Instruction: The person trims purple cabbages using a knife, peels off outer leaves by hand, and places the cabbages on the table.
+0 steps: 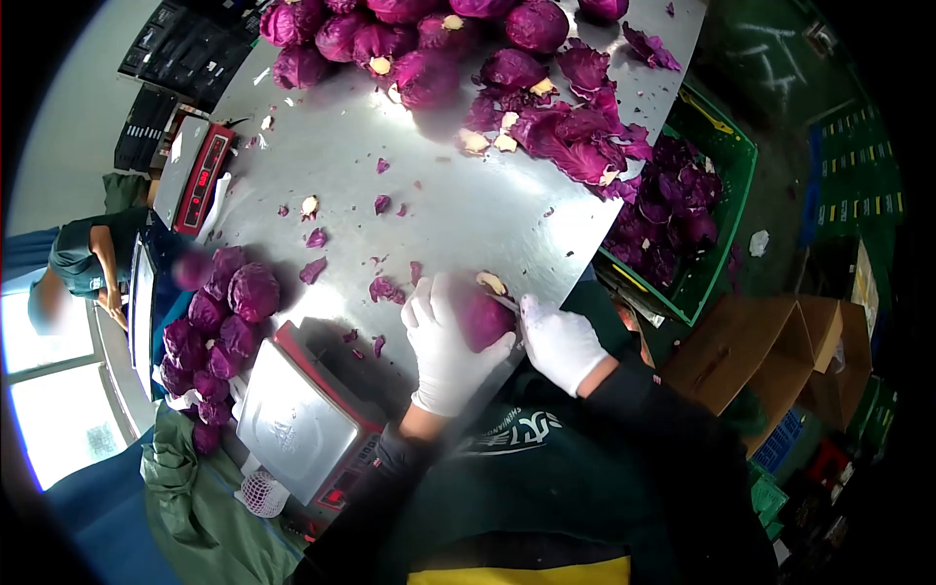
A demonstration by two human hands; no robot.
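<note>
A purple cabbage (480, 320) rests near the front edge of the metal table (468, 210). My left hand (444, 341), in a white glove, is wrapped round its left and near side. At its right side is my right hand (564, 341), also gloved in white, with the fingers closed round something thin that I cannot make out, touching the cabbage. A pale cut piece of stem (490, 283) shows at the top of the cabbage. Small purple leaf scraps (387, 290) lie on the metal just left of it.
Whole cabbages (429, 78) and loose leaves (575, 141) lie at the far side. A green crate (736, 210) of leaves stands right. Left are a scale (302, 419), piled cabbages (224, 322), another scale (190, 175) and a person (83, 253). Cardboard boxes (731, 346) are lower right.
</note>
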